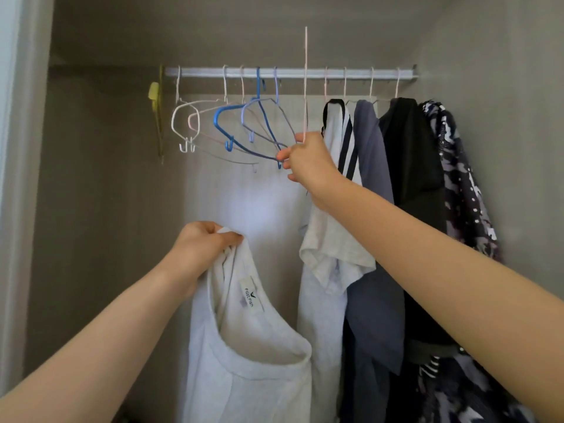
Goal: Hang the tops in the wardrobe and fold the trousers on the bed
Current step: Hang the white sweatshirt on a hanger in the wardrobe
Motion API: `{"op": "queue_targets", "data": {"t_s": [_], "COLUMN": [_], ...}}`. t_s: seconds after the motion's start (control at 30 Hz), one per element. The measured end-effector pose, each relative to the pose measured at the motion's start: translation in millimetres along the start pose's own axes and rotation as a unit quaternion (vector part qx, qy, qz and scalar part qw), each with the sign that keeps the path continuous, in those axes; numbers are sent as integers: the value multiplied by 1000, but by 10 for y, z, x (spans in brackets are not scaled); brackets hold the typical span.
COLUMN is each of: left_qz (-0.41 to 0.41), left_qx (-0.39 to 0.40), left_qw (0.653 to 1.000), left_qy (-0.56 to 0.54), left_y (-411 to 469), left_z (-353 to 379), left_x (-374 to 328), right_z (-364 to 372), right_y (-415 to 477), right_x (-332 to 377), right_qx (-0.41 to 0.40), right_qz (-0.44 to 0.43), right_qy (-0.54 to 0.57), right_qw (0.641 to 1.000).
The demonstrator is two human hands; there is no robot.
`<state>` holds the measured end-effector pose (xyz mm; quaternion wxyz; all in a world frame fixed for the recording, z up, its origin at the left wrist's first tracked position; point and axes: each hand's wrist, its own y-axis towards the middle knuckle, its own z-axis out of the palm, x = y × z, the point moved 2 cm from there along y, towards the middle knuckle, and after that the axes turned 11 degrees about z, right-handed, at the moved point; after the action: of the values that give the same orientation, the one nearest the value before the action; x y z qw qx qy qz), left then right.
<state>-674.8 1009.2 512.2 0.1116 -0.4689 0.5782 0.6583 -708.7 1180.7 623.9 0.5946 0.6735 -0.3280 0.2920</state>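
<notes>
My left hand (pixel 201 245) grips the shoulder of a light grey top (pixel 244 355) that hangs down in front of the open wardrobe, label showing inside the neck. My right hand (pixel 308 163) is closed on a thin pale pink hanger (pixel 305 87), seen edge-on, its hook raised above the white rail (pixel 290 72). The hanger is off the rail. Several empty hangers (pixel 232 123), white, pink and blue, dangle on the rail to the left of my right hand.
Right of my right hand hang a white top with dark stripes (pixel 332 209), a grey-blue top (pixel 372 166), a black garment (pixel 415 160) and a patterned dark one (pixel 464 190). A yellow hook (pixel 154 96) sits at the rail's left end. Grey wardrobe walls close both sides.
</notes>
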Motion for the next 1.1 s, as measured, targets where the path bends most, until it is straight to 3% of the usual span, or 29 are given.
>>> {"op": "queue_targets", "data": {"t_s": [0.27, 0.67, 1.1], "left_qz": [4, 0, -193], "left_qx": [-9, -38, -111], "left_qw": [996, 957, 907], "left_qy": [89, 289, 357], "left_y": [-356, -1126, -2606], "left_z": [55, 293, 75], "left_x": [97, 280, 533], "right_z": [-233, -710, -1436], "right_y": [-1123, -2191, -3051], "right_x": [-549, -1344, -2035], "right_qx": [47, 168, 326], "right_qz": [63, 131, 184], "right_qy": [160, 182, 167], "right_qw": [984, 960, 912]}}
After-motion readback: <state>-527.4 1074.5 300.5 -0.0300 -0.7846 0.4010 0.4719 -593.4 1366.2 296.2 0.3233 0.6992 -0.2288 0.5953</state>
